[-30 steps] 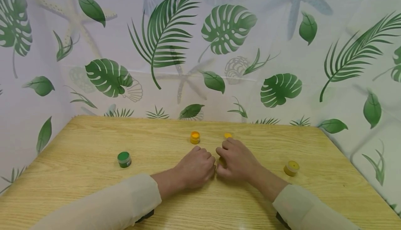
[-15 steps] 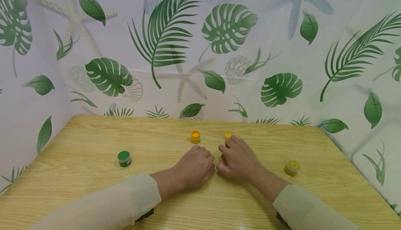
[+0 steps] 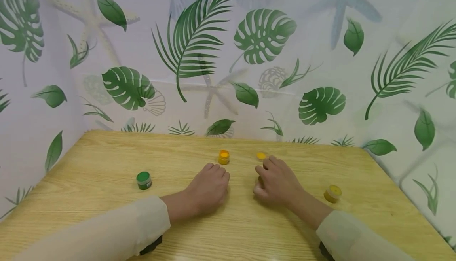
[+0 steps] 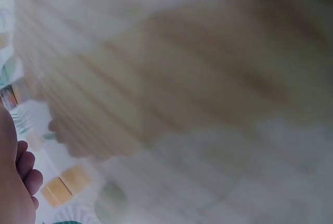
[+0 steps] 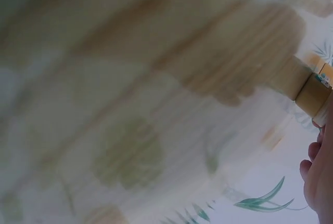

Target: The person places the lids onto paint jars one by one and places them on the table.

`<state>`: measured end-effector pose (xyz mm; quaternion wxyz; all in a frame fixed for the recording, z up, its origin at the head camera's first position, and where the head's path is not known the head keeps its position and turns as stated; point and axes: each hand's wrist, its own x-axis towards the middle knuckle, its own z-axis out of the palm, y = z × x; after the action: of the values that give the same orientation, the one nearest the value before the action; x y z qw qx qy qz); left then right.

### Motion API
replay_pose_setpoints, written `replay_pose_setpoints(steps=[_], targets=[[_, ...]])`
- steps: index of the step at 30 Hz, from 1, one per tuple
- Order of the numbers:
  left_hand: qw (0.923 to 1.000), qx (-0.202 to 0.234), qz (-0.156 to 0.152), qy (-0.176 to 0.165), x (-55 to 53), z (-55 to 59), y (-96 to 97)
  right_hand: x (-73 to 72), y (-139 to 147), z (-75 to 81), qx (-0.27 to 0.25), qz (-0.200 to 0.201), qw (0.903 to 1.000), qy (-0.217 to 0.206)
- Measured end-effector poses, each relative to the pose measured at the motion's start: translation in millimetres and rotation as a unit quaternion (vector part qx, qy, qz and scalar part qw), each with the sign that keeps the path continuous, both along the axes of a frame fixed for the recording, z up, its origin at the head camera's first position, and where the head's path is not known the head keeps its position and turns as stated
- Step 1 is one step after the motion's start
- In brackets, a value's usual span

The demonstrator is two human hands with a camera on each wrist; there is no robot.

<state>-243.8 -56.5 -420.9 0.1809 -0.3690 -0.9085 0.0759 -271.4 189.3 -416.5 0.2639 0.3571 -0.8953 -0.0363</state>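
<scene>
My left hand (image 3: 208,188) rests on the wooden table (image 3: 107,209), fingers loosely curled and nothing showing in them. An orange jar (image 3: 224,157) stands just beyond its knuckles; the left wrist view shows an orange jar (image 4: 65,185) beside the curled fingertips. Across a gap, my right hand (image 3: 278,182) also lies loosely curled, thumb a little apart from the fingers. Right behind its knuckles shows the top of a yellow jar (image 3: 261,156), its lower part hidden. The right wrist view has a yellowish jar (image 5: 315,94) standing close past the fingers.
A green jar (image 3: 144,180) stands to the left of the left hand. Out to the right of the right forearm is a dull yellow jar (image 3: 333,193). A leaf-printed cloth (image 3: 270,71) hangs behind the table's far edge.
The left hand has drawn away to the left and the right hand slightly to the right, widening the gap between them. The jars stay in place while the head view shifts a little.
</scene>
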Motion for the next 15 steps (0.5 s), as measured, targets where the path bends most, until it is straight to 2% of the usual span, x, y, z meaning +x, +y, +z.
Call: replay_pose_setpoints(steps=[8, 15], targets=[[0.9999, 0.013, 0.009, -0.001, -4.0, -2.4, -19.0, -0.5, 16, -4.1, -0.009, 0.009, 0.9997, 0.020], [0.9996, 0.018, 0.012, 0.015, -4.9, -5.0, -26.1, 3.1, 31, -0.8, 0.001, -0.012, 0.9999, 0.001]])
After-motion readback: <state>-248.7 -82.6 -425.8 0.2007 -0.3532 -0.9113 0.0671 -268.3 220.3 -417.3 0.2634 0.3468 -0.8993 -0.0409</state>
